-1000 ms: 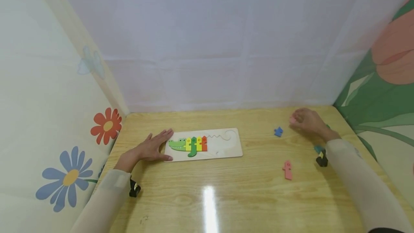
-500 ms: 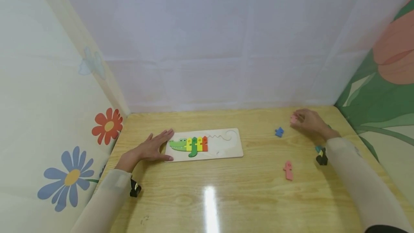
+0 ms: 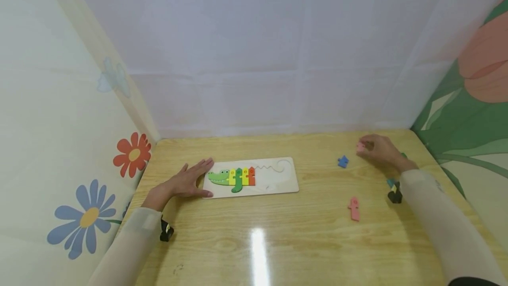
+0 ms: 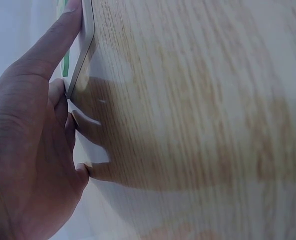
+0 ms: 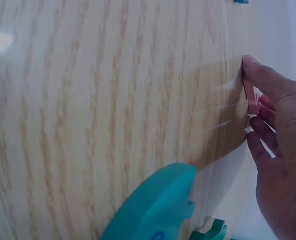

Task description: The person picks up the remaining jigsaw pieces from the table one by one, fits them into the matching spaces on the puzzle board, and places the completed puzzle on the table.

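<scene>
A wooden puzzle board [image 3: 278, 184] lies on the table, with crocodile pieces [image 3: 242, 177] in green, yellow and orange filling its left part. The recess to their right, with a curled tail outline, is bare. My left hand [image 3: 185, 183] rests at the board's left end, fingers and thumb spread straight along its corners; the left wrist view shows the thumb [image 4: 53, 42] against the board's edge. At the far right of the table, my right hand [image 3: 379, 149] pinches a pink puzzle piece [image 5: 252, 97] between thumb and fingers, low at the tabletop.
A blue puzzle piece [image 3: 343, 161] lies left of the right hand. Closer to me is another pink puzzle piece [image 3: 354, 209]. A teal curved piece [image 5: 155, 200] and a green piece [image 5: 212, 229] lie near the right wrist. Fabric walls [image 3: 254, 100] border the table.
The right hand has shifted very slightly, and a little more of the pink puzzle piece shows between its fingers. The left hand and board stay in place.
</scene>
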The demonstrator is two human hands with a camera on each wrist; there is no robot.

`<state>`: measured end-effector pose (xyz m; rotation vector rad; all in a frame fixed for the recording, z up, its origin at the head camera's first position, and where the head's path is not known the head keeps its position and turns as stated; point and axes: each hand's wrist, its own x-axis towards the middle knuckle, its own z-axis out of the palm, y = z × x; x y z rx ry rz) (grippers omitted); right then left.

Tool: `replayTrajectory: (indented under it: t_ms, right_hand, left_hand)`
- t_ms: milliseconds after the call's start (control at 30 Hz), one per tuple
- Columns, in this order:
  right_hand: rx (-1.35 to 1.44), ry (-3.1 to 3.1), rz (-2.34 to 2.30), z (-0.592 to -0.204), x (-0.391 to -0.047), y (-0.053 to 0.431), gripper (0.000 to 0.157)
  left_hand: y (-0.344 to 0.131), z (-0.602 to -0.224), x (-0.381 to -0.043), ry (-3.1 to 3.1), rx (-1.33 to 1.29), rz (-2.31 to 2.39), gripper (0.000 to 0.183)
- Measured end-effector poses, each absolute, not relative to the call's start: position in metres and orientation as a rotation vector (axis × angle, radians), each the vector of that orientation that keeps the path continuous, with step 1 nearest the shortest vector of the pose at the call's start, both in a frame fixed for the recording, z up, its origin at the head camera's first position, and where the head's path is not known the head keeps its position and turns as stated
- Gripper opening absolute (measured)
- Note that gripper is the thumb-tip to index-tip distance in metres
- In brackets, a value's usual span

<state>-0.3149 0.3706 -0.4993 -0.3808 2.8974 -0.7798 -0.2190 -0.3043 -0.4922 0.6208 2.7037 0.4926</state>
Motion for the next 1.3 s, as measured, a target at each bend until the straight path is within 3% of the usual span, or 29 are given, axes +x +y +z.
replayTrajectory:
  t_ms: [933, 1300]
  right_hand:
    - [-0.486, 2.958, -0.860, -0.506, -0.308, 0.378, 0.049]
    - [-0.479, 2.937, -0.836, -0.495, -0.304, 0.371, 0.058]
  left_hand:
    - [-0.306, -0.498, -0.221, 2.724, 0.643, 0.482, 0.115]
    - [-0.306, -0.496, -0.220, 2.722, 0.648, 0.483, 0.114]
